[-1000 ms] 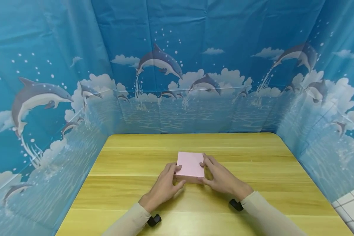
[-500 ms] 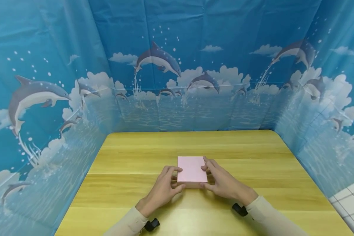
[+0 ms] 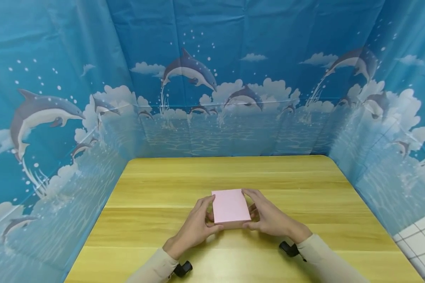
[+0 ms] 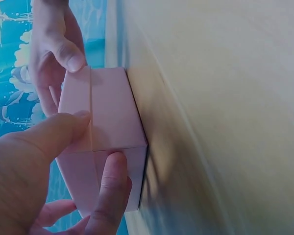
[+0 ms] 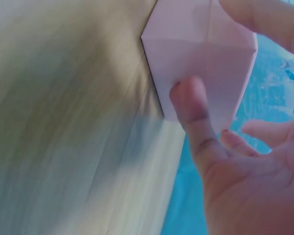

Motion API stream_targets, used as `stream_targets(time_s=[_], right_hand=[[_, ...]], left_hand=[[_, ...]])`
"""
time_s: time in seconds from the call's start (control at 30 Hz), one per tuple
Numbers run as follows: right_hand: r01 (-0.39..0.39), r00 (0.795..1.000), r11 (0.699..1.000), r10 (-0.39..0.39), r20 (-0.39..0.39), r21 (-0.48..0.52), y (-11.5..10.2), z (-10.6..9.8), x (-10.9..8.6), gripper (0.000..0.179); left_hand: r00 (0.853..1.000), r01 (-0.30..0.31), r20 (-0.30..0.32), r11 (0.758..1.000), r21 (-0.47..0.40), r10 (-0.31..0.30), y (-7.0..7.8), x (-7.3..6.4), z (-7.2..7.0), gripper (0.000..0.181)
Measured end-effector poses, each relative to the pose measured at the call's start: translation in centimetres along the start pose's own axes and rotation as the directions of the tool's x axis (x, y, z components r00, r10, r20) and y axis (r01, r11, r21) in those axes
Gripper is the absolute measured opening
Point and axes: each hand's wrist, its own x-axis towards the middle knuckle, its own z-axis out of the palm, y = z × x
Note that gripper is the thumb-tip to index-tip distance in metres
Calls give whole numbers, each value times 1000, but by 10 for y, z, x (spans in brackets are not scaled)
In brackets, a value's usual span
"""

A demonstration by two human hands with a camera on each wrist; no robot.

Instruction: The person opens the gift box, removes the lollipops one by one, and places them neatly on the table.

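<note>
A small pink box (image 3: 231,206) with a flat square top sits on the wooden table, close to the middle. My left hand (image 3: 194,225) holds its left side, the thumb at the near corner. On the opposite side my right hand (image 3: 272,219) grips it, thumb at the near right corner and a finger at the far right one. In the left wrist view a thin seam, like a lid's edge, runs along the side of the box (image 4: 110,105), with the left thumb across it. One finger of the right hand (image 5: 255,181) presses the box's end face in the right wrist view.
The yellow wood-grain table (image 3: 156,184) is ringed by a blue curtain (image 3: 205,133) printed with dolphins, behind it and along both sides. White floor tiles (image 3: 423,239) show at the lower right. A black wrist device (image 3: 182,269) hangs below each sleeve.
The pink box has come a little nearer to me and turned slightly. Both hands stay at its sides, their fingers shifting on its edges. The head view has tilted slightly.
</note>
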Motion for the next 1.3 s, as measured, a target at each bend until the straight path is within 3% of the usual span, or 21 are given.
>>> stream_targets(time_s=[0.1, 0.27, 0.57, 0.77, 1.0, 1.3], right_hand=[[-34, 999, 999, 33, 25, 31, 3, 1, 2, 127], [-59, 997, 997, 57, 45, 55, 9, 1, 4, 133], [-67, 998, 996, 65, 28, 58, 14, 2, 6, 127], [-65, 998, 993, 63, 31, 94, 14, 3, 5, 130], [-78, 997, 991, 75, 34, 112, 13, 2, 2, 129], [-68, 997, 991, 64, 38, 118, 12, 1, 5, 125]], left_hand=[[1000, 0, -4, 1000, 14, 0, -1, 0, 0, 109], [1000, -11, -7, 1000, 15, 11, -2, 1, -1, 111], [1000, -23, 18, 1000, 0, 23, -4, 3, -6, 112], [1000, 8, 28, 1000, -11, -7, -5, 2, -6, 110], [1000, 21, 10, 999, 49, -21, -6, 3, -1, 105], [999, 14, 35, 1000, 27, -15, -3, 2, -6, 108]])
